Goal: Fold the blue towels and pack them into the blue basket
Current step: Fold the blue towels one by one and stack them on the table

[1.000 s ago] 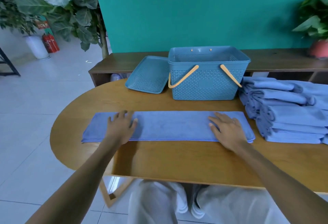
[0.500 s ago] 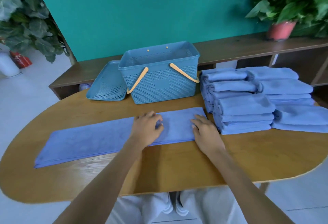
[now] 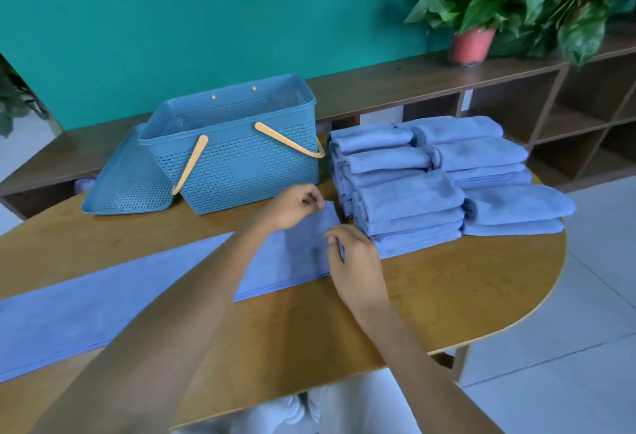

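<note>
Blue towel [image 3: 137,296] on the counter [image 3: 447,296]: your left hand [image 3: 292,206] and right hand [image 3: 351,254] each pinch a corner of its right end, fingers curled.

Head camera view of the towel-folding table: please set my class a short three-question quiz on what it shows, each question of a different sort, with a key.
1. True or false: the blue basket already holds folded towels.
2. Multiple choice: where does the basket lid lie? A) on the basket B) on the table, leaning against the basket's left side C) on the floor
3. Short answer: which part of the long towel do the left hand and right hand pinch?

Key: 1. False; as far as its visible inside shows, it is empty, and the folded stacks sit beside it on the table. 2. B. 3. The two corners of its right end, next to the stacks.
</note>
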